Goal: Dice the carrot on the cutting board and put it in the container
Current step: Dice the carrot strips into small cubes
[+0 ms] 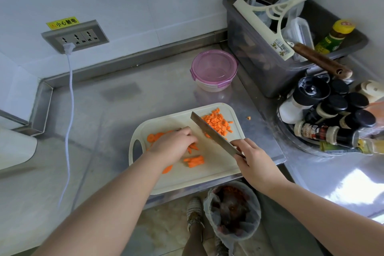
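Observation:
A white cutting board [182, 176] lies at the counter's front edge. A heap of diced carrot [217, 122] sits at its far right corner. Round carrot slices [151, 137] lie at the left, and a bundle of carrot strips [194, 161] lies near the middle. My left hand [174, 144] rests fingers-down on carrot strips beside the slices. My right hand [254, 162] grips the handle of a cleaver [212, 133], whose blade slants across the board between the dice and my left hand. A round container with a pink lid [214, 69] stands behind the board.
One carrot bit [248, 118] lies on the steel counter right of the board. A grey bin [276, 48] with a squeegee, and a rack of spice bottles [332, 114], crowd the right. A white cable [69, 120] hangs from a wall socket. A lined waste bin [232, 212] stands below.

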Demonstrator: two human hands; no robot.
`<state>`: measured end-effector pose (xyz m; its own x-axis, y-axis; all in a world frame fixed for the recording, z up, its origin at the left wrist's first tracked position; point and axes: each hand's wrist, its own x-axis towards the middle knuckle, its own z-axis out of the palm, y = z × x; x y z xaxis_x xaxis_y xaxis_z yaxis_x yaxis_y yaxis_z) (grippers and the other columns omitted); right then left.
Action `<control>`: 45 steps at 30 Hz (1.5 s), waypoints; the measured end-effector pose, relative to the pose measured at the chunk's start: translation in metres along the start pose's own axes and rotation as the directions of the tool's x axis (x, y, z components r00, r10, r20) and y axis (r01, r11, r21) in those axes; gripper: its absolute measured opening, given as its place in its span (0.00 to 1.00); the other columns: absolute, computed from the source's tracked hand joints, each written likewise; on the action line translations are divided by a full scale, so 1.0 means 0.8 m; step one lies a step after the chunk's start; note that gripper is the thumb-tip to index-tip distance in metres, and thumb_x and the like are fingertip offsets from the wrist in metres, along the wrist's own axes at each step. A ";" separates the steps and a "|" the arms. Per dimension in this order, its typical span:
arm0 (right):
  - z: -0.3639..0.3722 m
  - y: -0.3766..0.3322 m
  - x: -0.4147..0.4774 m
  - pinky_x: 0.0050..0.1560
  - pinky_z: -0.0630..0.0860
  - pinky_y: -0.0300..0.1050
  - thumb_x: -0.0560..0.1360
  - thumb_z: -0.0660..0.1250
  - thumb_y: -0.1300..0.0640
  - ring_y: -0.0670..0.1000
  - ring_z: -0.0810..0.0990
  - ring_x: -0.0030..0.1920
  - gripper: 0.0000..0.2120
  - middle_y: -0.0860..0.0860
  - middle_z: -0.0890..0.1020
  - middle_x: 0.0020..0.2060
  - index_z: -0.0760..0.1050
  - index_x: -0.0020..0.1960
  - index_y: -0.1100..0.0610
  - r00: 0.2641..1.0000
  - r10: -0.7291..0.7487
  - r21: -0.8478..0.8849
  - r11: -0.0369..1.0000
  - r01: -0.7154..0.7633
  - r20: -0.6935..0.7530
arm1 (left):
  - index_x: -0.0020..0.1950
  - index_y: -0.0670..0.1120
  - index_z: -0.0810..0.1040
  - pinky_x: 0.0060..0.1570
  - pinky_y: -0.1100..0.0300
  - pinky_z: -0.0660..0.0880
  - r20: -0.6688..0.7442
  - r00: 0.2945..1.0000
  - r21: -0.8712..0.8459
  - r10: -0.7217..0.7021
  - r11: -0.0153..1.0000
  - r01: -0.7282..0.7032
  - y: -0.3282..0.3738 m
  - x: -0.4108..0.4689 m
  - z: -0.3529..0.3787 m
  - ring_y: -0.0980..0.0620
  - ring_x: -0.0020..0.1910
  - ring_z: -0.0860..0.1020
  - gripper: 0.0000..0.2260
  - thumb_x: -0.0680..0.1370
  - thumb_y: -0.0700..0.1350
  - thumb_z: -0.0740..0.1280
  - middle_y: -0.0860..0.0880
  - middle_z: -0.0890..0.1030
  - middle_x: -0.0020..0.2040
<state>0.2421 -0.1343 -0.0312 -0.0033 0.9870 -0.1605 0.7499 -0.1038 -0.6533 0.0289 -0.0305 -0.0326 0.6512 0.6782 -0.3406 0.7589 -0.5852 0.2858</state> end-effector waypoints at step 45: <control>0.020 -0.026 0.018 0.48 0.78 0.49 0.81 0.53 0.62 0.55 0.79 0.50 0.18 0.49 0.71 0.61 0.63 0.70 0.53 0.979 0.116 -0.187 0.979 -0.083 0.168 | 0.53 0.45 0.79 0.47 0.56 0.75 -0.209 0.805 -0.440 -0.555 0.789 0.429 0.033 0.033 0.031 0.47 0.49 0.79 0.09 0.75 0.45 0.69 0.47 0.81 0.52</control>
<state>0.2159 -0.1195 -0.0316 -0.0277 0.9337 -0.3569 0.8582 -0.1608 -0.4875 0.0659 -0.0389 -0.0564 0.1045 0.9637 -0.2457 0.8807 0.0251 0.4731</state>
